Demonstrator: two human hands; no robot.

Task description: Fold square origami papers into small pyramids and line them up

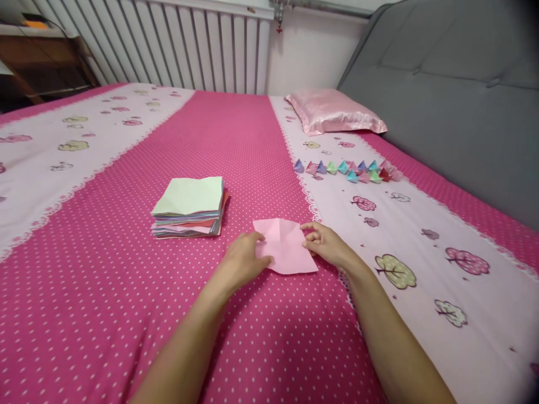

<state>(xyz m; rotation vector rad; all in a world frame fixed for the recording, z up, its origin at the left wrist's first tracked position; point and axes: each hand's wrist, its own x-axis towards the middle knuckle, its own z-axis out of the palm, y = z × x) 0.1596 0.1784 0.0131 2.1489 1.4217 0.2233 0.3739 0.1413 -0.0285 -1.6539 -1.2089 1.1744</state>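
A square sheet of pink paper (284, 249) with creases crossing its middle lies on the dotted bedspread in front of me. My left hand (243, 259) holds its left edge, thumb over the paper and the other fingers partly hidden. At the right edge, my right hand (325, 242) has its thumb and fingers closed on the paper. To the left of my hands sits a thick stack of coloured paper (189, 196), pale green on top. Small folded paper shapes (352, 177) in several colours stand in rows farther back on the right.
The pink and white bedspread (236, 129) covers a wide bed. A shiny pink pillow (334, 112) lies at the back right, beside a grey padded headboard (455, 101). Behind the bed is a white radiator (202, 47). Brown furniture (42, 62) stands at the far left.
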